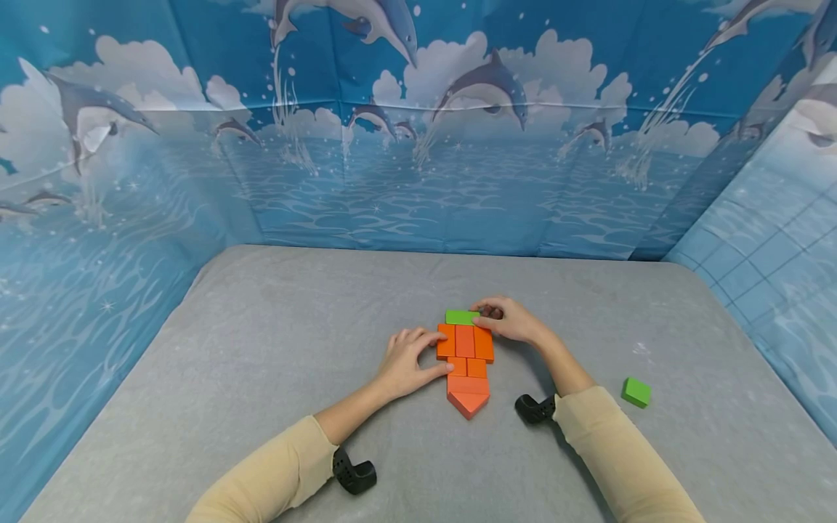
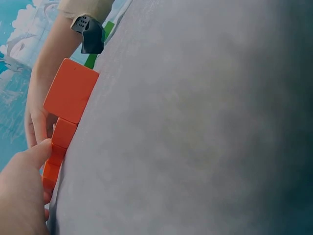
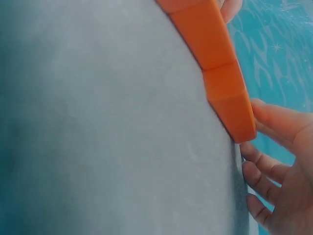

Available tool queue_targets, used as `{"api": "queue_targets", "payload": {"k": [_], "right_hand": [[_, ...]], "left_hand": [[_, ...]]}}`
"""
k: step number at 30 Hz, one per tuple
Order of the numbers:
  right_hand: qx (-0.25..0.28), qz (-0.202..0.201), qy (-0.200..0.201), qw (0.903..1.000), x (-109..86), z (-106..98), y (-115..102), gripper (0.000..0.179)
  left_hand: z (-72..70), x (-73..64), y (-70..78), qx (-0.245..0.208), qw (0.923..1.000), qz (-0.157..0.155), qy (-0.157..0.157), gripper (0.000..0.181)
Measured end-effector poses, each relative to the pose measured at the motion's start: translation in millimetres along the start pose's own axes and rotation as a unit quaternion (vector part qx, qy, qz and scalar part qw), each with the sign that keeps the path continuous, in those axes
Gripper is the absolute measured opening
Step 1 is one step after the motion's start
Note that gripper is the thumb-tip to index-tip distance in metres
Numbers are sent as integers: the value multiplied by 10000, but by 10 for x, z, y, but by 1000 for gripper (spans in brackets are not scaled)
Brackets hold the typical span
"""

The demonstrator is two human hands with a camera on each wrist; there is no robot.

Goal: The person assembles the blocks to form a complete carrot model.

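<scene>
Several orange blocks lie joined flat on the grey cloth in the head view, with a row of upright oblong blocks (image 1: pixel 465 341), small blocks (image 1: pixel 476 368) below it and a triangular block (image 1: pixel 468 404) at the near end. A bright green block (image 1: pixel 461 317) lies across the far end. My right hand (image 1: pixel 511 319) pinches the right end of this green block between thumb and fingers. From the left, my left hand (image 1: pixel 407 363) touches the orange blocks, its fingertips at the upper row and its thumb lower down. Orange block sides (image 3: pixel 203 36) show close up in the right wrist view.
Another green block (image 1: pixel 636 392) lies off to the right on the grey cloth (image 1: pixel 275 312). A dolphin-print curtain (image 1: pixel 418 181) stands behind the table and along both sides. Black wrist devices (image 1: pixel 355 472) sit under both beige sleeves (image 1: pixel 275 472).
</scene>
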State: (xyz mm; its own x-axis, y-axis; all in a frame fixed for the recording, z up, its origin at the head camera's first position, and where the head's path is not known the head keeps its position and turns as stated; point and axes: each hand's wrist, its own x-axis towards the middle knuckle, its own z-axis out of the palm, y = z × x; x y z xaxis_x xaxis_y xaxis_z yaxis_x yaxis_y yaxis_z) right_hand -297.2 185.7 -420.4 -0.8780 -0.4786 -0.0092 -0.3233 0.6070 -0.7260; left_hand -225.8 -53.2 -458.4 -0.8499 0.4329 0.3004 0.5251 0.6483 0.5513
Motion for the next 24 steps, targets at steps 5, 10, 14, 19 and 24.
{"api": "queue_targets", "payload": {"k": [5,10,14,19,24], "right_hand": [[35,-252,537,9982,-139,-167,-44,33],[-72,-236,1079,9939,-431,-390,-77,31],[-221,-387,1313,9903,-716,-476,-23,28],[-431,-409,1297,9898,-1046,-492,102,29],[-611,-210,1201,9907,-1306,-453,200,29]], "left_hand": [[3,-2,1,-45,10000,35,5,48],[9,-2,-15,-69,9999,101,62,48],[6,-1,-19,-64,9999,116,62,49],[13,-2,-27,-63,9999,137,63,48],[23,-2,-34,-38,9998,174,121,48]]}}
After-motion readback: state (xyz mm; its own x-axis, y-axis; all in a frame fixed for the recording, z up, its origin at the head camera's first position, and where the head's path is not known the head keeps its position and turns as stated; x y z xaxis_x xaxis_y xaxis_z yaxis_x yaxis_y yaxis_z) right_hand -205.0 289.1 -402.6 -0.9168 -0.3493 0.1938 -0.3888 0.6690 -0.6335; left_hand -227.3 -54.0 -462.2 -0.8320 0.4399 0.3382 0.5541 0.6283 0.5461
